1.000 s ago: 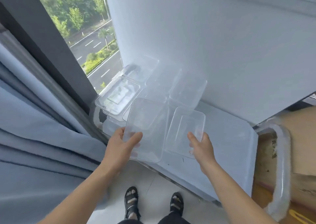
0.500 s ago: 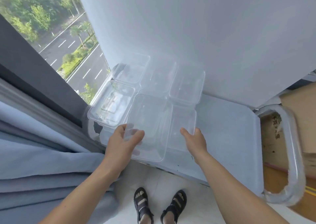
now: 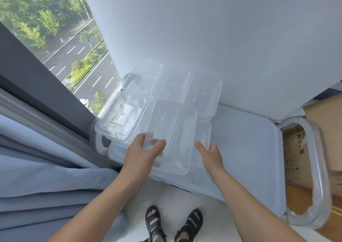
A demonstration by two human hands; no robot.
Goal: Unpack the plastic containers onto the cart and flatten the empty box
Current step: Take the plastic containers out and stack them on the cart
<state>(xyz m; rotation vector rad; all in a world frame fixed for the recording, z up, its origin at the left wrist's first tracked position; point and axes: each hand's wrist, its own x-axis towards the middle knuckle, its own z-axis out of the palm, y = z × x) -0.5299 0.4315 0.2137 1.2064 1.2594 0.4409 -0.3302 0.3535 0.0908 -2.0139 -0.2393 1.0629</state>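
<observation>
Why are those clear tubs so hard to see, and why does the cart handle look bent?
Head view: the clear containers are see-through against the pale cart top in flat window daylight; the same view's wide-angle lens bows the cart handle and window frame near the edges.

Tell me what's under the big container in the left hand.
Through the clear container show fingers of the left hand and the pale cart top. A second container, held by the right hand, seems tucked under its right edge. Whether it touches the cart is unclear.
</observation>
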